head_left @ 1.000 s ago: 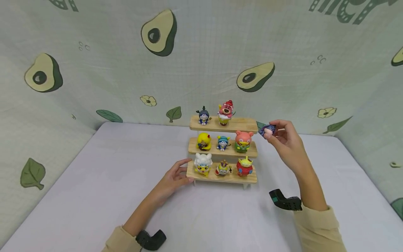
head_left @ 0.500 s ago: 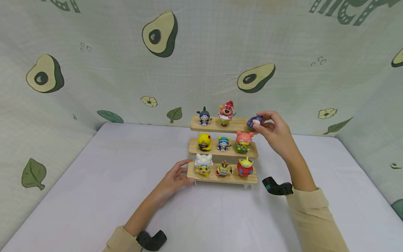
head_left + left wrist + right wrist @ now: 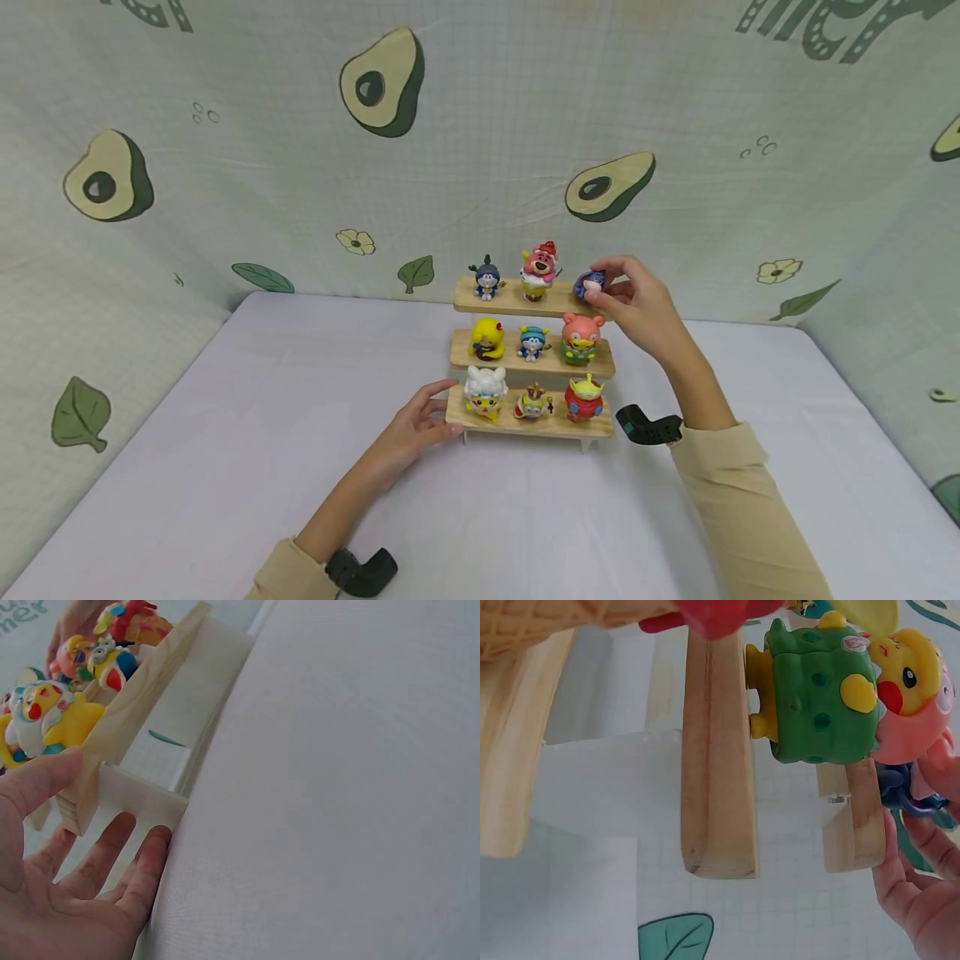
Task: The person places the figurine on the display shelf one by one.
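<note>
A three-tier wooden display stand [image 3: 510, 302] holds several small toy figurines on its boards. My left hand [image 3: 408, 429] grips the left end of the lowest board. In the left wrist view, the thumb lies on the board's corner [image 3: 73, 814], with the fingers near the white leg [image 3: 142, 796]. At the right end of the top board, my right hand [image 3: 639, 304] pinches a blue-purple figurine [image 3: 589, 285] between thumb and fingers. The right wrist view shows that figurine [image 3: 900, 786] partly hidden behind the pink-and-green figurine [image 3: 821, 694]; whether its base touches the board cannot be told.
A red-hatted pink bear figurine [image 3: 538, 268] and a dark-hatted figurine [image 3: 487, 279] share the top board. Rows of figurines fill the middle and bottom boards, including a yellow-haired one [image 3: 487, 339] and a red one [image 3: 583, 400]. A patterned cloth [image 3: 480, 167] hangs behind the white table [image 3: 300, 375].
My right hand has moved left with the blue-purple figurine, from beside the stand to over the top board's right end. The left hand has stayed at the lowest board.
</note>
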Tool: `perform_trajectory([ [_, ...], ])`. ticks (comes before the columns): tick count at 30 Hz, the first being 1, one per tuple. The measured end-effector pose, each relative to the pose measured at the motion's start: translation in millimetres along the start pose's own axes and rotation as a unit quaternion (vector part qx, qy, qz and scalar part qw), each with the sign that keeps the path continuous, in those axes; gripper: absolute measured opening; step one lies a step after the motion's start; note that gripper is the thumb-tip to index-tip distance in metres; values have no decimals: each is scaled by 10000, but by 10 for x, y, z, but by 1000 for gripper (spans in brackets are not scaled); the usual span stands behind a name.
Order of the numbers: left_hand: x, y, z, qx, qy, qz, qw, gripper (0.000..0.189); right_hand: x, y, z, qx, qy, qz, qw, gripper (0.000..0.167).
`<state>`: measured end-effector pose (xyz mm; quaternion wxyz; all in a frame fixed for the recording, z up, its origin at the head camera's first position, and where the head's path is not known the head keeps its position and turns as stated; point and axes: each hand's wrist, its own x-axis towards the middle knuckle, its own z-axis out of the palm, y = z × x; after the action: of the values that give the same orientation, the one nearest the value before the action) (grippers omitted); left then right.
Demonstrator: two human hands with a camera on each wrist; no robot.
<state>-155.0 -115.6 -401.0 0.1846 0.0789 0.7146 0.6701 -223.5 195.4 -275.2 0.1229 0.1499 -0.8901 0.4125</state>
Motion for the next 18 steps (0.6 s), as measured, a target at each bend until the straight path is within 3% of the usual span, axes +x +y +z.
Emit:
perform_trajectory([
  [18, 4, -8, -2, 18, -42, -2, 10000, 67, 59, 57, 17, -11, -240, 19, 9997, 40],
])
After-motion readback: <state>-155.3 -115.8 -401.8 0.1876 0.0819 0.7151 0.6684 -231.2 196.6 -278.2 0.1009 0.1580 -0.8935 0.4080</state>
